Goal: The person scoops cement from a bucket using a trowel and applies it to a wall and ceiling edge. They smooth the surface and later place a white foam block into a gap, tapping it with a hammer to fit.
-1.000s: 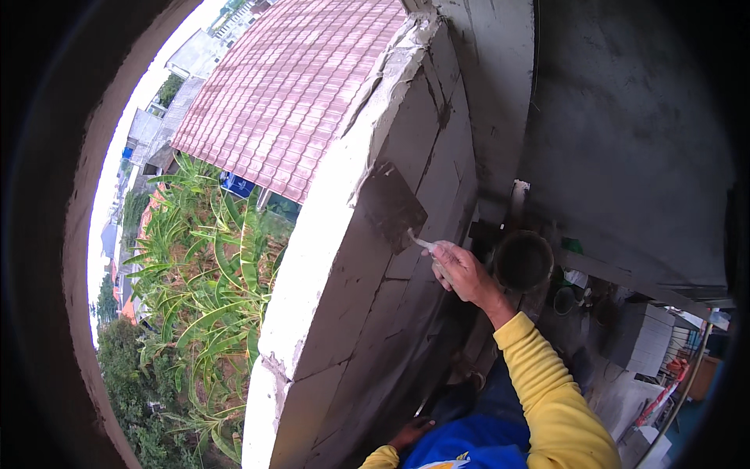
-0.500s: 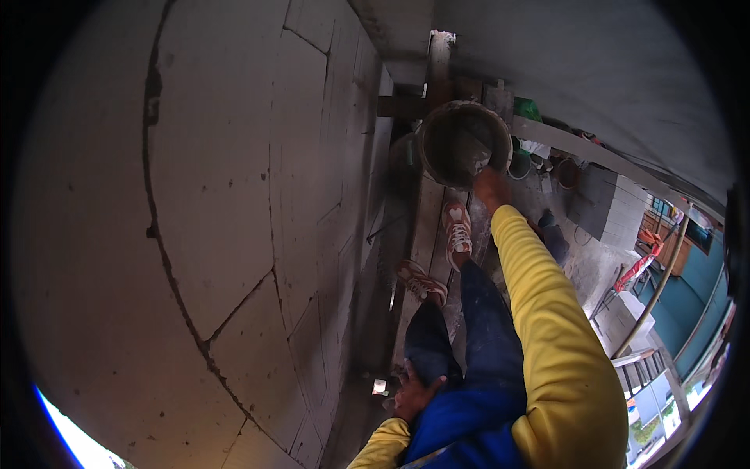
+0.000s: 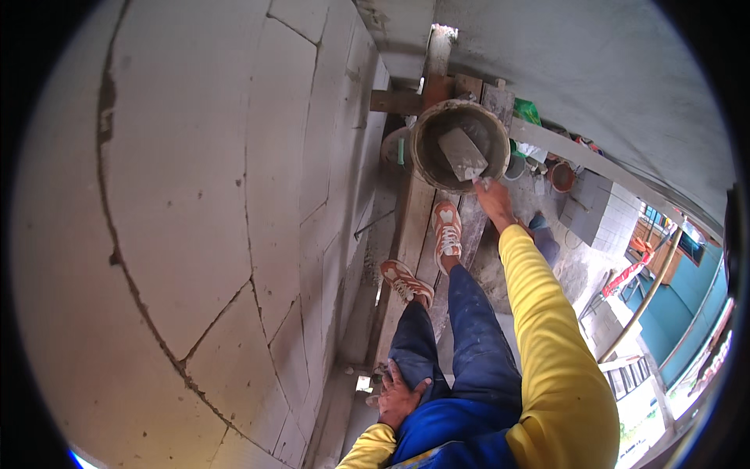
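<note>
My right hand (image 3: 494, 203) is closed round the handle end of a trowel (image 3: 462, 153). The trowel's flat, mortar-smeared blade lies over the mouth of a round bucket (image 3: 417, 160), pointing away from me to the left. Grey residue coats the inside of the bucket, and how deep its contents go is hard to make out. Lower down, my left hand (image 3: 400, 397) rests on my left thigh with its fingers spread and nothing in it.
A pale block wall (image 3: 203, 195) with dark joints rises along the left. My sneakers (image 3: 448, 234) stand on narrow wooden planks (image 3: 416, 223). Beyond a long beam (image 3: 578, 155) on the right, a lower floor holds several buckets, stacked grey blocks (image 3: 605, 211) and a bamboo pole (image 3: 644, 301).
The picture has brightened and the view has shifted slightly. The trowel blade shows more fully across the bucket's mouth now. My left hand stays on the thigh.
</note>
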A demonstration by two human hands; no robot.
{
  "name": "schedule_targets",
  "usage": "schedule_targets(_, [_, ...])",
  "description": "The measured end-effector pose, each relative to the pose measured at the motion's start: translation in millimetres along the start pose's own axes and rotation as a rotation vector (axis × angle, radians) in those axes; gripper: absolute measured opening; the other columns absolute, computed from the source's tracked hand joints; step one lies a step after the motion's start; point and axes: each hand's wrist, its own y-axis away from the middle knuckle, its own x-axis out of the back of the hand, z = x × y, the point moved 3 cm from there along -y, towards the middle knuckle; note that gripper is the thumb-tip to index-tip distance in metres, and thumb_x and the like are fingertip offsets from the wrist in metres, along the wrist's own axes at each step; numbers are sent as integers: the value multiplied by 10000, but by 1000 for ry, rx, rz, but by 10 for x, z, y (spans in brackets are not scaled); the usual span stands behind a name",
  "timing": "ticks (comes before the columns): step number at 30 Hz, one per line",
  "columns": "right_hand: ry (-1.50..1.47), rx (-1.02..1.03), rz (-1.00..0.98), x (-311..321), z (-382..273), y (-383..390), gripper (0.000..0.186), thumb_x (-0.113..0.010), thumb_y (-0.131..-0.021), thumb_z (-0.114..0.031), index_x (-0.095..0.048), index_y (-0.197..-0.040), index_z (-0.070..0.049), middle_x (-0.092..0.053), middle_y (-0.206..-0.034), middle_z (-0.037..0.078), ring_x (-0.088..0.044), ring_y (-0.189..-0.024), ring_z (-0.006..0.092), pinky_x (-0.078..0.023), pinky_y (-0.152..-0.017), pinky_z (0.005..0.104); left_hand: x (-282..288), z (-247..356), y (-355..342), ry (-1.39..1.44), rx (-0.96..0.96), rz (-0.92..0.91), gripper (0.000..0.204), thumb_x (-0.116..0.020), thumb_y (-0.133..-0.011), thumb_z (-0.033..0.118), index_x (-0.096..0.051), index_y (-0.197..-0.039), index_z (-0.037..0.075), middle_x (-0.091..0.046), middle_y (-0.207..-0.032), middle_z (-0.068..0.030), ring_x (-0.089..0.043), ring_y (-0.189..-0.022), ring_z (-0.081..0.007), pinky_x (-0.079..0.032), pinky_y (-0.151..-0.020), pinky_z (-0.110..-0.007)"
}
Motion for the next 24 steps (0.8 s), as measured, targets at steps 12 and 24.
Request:
schedule_targets(12, [-825, 691, 111, 1831, -2296, 2937, 292, -607, -1055, -234, -642, -1223, 3, -601, -810, 38, -560, -634, 111, -453, -572, 293, 53, -1019, -308, 281, -378, 119, 917, -594, -960, 702, -425, -1602, 68, -498, -1548, -308, -499, -1437, -436, -385, -1214, -479])
schedule_targets(24, [318, 1739, 1004, 3655, -4958, 4129, 292, -717, -969, -186, -734, -1246, -95, -651, -1014, 47, -654, -989, 236, -522, -839, 397, -146, -2097, -180, 532, -504, 284, 708, -594, -1017, 588, -592, -1464, 38, -608, -1451, -277, -569, -1373, -428, -430, -1173, -467])
